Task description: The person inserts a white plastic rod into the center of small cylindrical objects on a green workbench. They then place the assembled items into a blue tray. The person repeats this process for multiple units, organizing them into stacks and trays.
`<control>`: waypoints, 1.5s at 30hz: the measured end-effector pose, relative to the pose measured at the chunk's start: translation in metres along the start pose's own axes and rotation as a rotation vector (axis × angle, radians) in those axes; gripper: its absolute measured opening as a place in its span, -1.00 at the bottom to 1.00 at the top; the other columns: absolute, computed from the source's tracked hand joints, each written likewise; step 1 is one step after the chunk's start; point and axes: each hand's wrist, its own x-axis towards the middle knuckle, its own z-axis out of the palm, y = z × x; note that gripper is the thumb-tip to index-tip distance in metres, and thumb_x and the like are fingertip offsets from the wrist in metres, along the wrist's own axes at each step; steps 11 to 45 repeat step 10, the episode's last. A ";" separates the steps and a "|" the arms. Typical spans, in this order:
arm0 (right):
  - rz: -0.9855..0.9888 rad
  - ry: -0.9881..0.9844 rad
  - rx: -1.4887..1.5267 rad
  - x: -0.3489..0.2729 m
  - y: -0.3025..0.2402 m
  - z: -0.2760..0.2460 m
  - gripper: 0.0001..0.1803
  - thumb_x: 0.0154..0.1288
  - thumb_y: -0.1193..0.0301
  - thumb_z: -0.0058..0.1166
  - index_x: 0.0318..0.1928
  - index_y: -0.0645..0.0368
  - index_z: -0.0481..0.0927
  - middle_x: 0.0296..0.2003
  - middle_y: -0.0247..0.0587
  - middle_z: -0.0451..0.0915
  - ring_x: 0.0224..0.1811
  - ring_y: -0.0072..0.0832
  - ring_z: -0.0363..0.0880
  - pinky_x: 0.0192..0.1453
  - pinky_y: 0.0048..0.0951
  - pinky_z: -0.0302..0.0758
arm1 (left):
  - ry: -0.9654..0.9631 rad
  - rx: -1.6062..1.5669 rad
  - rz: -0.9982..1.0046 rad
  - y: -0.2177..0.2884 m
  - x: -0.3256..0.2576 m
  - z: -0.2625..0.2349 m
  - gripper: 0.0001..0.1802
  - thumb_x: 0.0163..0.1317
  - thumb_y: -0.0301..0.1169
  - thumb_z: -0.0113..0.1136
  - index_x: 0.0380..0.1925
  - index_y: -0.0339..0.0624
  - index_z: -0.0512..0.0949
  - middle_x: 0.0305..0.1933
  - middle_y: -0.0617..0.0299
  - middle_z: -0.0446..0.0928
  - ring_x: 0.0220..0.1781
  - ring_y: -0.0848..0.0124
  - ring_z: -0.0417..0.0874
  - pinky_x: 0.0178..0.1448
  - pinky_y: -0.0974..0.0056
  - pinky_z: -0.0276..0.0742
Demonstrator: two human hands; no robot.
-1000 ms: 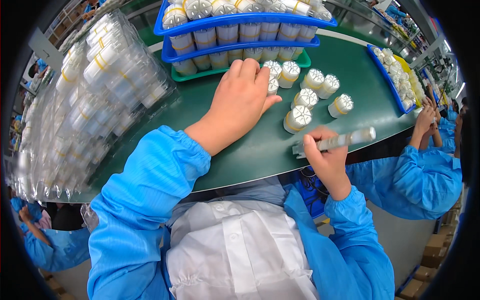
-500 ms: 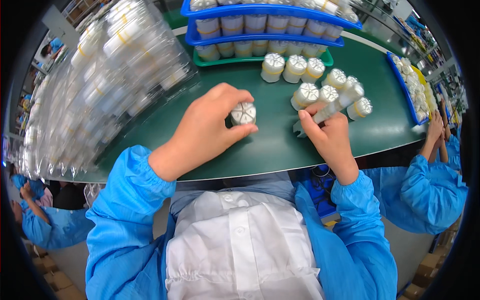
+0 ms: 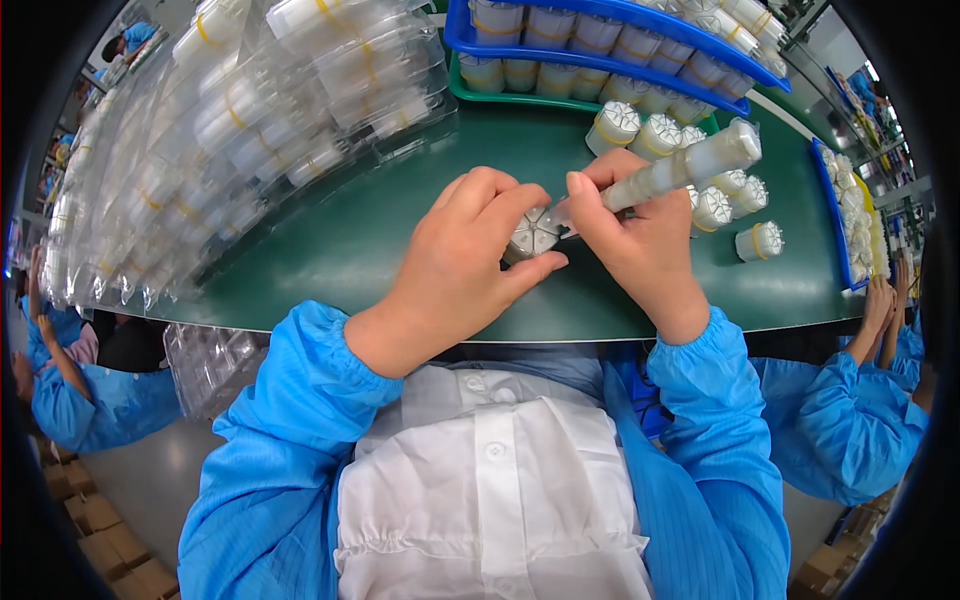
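Observation:
My left hand (image 3: 460, 260) is closed round a short white cylinder (image 3: 532, 238) with a wedge-segmented top, held just above or on the green table. Pinched in my right hand (image 3: 645, 255) is a long tool (image 3: 690, 165) with a thick handle wrapped in pale translucent material. Its narrow tip touches or nearly touches the cylinder's top edge; my fingers partly hide the contact. Beyond the right hand stands a group of similar white cylinders (image 3: 712, 208) with yellow bands, some hidden by the hand and handle. One banded cylinder (image 3: 760, 242) stands apart at the right.
Stacked blue trays (image 3: 600, 60) over a green tray (image 3: 500, 97) hold rows of banded cylinders at the back. Clear plastic packs (image 3: 300, 160) pile up on the left. Another blue tray (image 3: 832, 200) lies far right, near a co-worker's hands (image 3: 878, 315).
My right hand has brought the tool left to the cylinder in my left hand. The view has shifted, so the trays and packs appear further right.

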 end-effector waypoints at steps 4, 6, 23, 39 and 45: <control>-0.012 -0.069 -0.028 -0.001 -0.002 -0.003 -0.79 0.29 0.40 0.27 -0.45 0.23 0.60 -0.64 -0.31 0.53 -0.64 -0.58 0.44 -0.55 -0.47 0.31 | -0.007 0.050 -0.008 0.004 0.000 0.000 -0.41 -0.11 -0.38 0.61 -0.02 -0.17 0.59 -0.17 0.12 0.50 -0.17 0.16 0.56 -0.16 0.15 0.50; -0.071 -0.066 -0.028 -0.001 0.002 -0.002 -0.79 0.29 0.39 0.27 -0.44 0.23 0.60 -0.62 -0.30 0.54 -0.63 -0.55 0.45 -0.54 -0.46 0.32 | 0.000 0.053 0.004 0.003 0.000 0.001 -0.40 -0.10 -0.37 0.61 -0.01 -0.17 0.58 -0.18 0.11 0.49 -0.18 0.16 0.56 -0.17 0.15 0.50; -0.095 -0.149 -0.141 0.007 -0.008 -0.006 -0.80 0.31 0.36 0.26 -0.40 0.22 0.60 -0.60 -0.28 0.55 -0.61 -0.50 0.48 -0.51 -0.43 0.37 | 0.019 0.051 -0.062 0.003 0.000 0.003 -0.36 -0.10 -0.33 0.63 0.03 -0.15 0.56 -0.16 0.10 0.50 -0.16 0.14 0.57 -0.17 0.13 0.51; -0.095 -0.149 -0.141 0.007 -0.008 -0.006 -0.80 0.31 0.36 0.26 -0.40 0.22 0.60 -0.60 -0.28 0.55 -0.61 -0.50 0.48 -0.51 -0.43 0.37 | 0.019 0.051 -0.062 0.003 0.000 0.003 -0.36 -0.10 -0.33 0.63 0.03 -0.15 0.56 -0.16 0.10 0.50 -0.16 0.14 0.57 -0.17 0.13 0.51; -0.095 -0.149 -0.141 0.007 -0.008 -0.006 -0.80 0.31 0.36 0.26 -0.40 0.22 0.60 -0.60 -0.28 0.55 -0.61 -0.50 0.48 -0.51 -0.43 0.37 | 0.019 0.051 -0.062 0.003 0.000 0.003 -0.36 -0.10 -0.33 0.63 0.03 -0.15 0.56 -0.16 0.10 0.50 -0.16 0.14 0.57 -0.17 0.13 0.51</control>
